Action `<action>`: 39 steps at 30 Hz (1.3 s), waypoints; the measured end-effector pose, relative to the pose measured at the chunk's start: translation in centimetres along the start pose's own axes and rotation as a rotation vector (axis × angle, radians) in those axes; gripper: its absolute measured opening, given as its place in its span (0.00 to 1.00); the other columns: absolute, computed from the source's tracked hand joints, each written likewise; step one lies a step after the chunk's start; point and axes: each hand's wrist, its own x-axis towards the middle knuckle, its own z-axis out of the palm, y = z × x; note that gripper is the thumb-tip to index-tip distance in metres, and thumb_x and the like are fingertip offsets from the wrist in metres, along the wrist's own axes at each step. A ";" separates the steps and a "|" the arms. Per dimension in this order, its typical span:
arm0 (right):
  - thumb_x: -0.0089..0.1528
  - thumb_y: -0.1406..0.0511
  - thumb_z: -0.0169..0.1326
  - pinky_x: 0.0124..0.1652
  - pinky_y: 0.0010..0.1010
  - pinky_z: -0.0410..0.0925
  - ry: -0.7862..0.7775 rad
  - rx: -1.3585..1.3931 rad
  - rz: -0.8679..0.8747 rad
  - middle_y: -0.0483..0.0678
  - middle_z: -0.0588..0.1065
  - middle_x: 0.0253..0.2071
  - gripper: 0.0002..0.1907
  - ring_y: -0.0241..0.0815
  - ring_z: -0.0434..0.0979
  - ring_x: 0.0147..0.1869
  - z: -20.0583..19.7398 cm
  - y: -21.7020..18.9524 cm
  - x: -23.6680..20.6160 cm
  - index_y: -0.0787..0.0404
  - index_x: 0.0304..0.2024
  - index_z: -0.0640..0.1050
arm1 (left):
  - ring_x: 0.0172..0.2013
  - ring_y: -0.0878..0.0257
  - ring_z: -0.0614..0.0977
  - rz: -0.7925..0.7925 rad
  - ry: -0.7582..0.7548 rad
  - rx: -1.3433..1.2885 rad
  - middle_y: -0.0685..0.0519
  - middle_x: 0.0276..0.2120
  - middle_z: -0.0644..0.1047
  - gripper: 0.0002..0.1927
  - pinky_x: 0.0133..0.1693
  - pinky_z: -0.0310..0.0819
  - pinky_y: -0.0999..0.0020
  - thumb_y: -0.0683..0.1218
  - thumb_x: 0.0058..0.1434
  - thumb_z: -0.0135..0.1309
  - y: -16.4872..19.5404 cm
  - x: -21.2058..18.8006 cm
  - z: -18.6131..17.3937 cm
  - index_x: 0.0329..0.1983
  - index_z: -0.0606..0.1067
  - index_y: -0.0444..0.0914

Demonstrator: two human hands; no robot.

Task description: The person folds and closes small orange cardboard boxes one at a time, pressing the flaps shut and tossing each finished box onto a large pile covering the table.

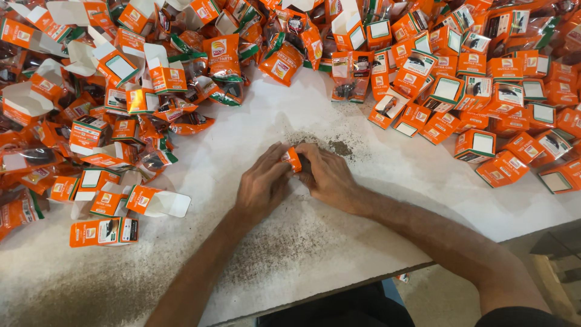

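Both hands — left (261, 184), right (330, 177) — gripping small orange box (293, 158), long axis tilted up-left on white table (339, 242).

Light warm, moderately bright, fairly even. Soft shadows spread from both forearms toward near table edge; small dark pocket under fingers (284, 158) where left hand (261, 184) meets right hand (327, 177). White tabletop (387, 181) beyond fingertips brightest, no blown highlights. Glare glints on plastic pouches (225, 66) far beyond fingers and at top right corner. Focus sharp around fingers; slight softness toward frame edges. Wide-angle bend: table edge and box rows curve at both sides. Floor, lower right, dimmer.
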 end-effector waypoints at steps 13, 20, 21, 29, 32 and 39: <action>0.59 0.69 0.60 0.54 0.47 0.70 -0.154 -0.092 -0.178 0.59 0.66 0.62 0.35 0.61 0.71 0.61 0.6 0.7 0.6 0.56 0.68 0.64 | 0.72 0.34 0.46 -0.018 -0.191 0.328 0.33 0.73 0.48 0.32 0.66 0.39 0.31 0.48 0.62 0.56 1.4 -3.8 -1.5 0.71 0.65 0.47; 0.70 0.69 0.58 0.65 0.53 0.64 0.218 -0.766 -0.019 0.50 0.64 0.66 0.27 0.53 0.69 0.70 -5.4 2.8 0.9 0.52 0.70 0.66 | 0.50 0.47 0.77 -0.516 -0.027 1.119 0.40 0.63 0.71 0.26 0.47 0.74 0.45 0.41 0.61 0.58 -0.6 -8.7 -13.5 0.63 0.73 0.32; 0.69 0.66 0.59 0.66 0.58 0.59 0.294 -0.779 -0.100 0.55 0.61 0.67 0.29 0.58 0.65 0.71 -5.7 2.6 1.2 0.54 0.70 0.65 | 0.48 0.47 0.78 -0.459 0.007 1.126 0.41 0.58 0.73 0.21 0.45 0.75 0.47 0.40 0.62 0.58 -1.4 -9.0 -14.7 0.59 0.74 0.34; 0.57 0.55 0.68 0.69 0.53 0.55 -0.217 0.042 -0.192 0.72 0.52 0.71 0.57 0.74 0.54 0.73 2.3 -2.5 -0.2 0.71 0.71 0.45 | 0.31 0.42 0.83 -0.487 0.134 0.366 0.40 0.34 0.80 0.17 0.31 0.77 0.51 0.42 0.48 0.62 0.4 -4.7 -5.3 0.42 0.74 0.34; 0.45 0.63 0.69 0.69 0.51 0.56 -0.332 0.048 -0.094 0.67 0.56 0.70 0.65 0.67 0.57 0.73 2.3 -2.5 -0.7 0.71 0.72 0.43 | 0.32 0.43 0.83 -0.545 -0.078 0.212 0.41 0.32 0.80 0.10 0.37 0.79 0.53 0.43 0.62 0.60 3.2 -3.1 -0.4 0.43 0.74 0.35; 0.61 0.61 0.64 0.59 0.43 0.67 -0.213 0.415 0.105 0.57 0.67 0.64 0.35 0.55 0.71 0.62 1.4 -1.8 -0.1 0.66 0.60 0.58 | 0.50 0.44 0.79 -0.240 0.230 0.796 0.38 0.57 0.75 0.27 0.51 0.77 0.51 0.39 0.56 0.56 -2.5 -3.1 -9.5 0.61 0.71 0.34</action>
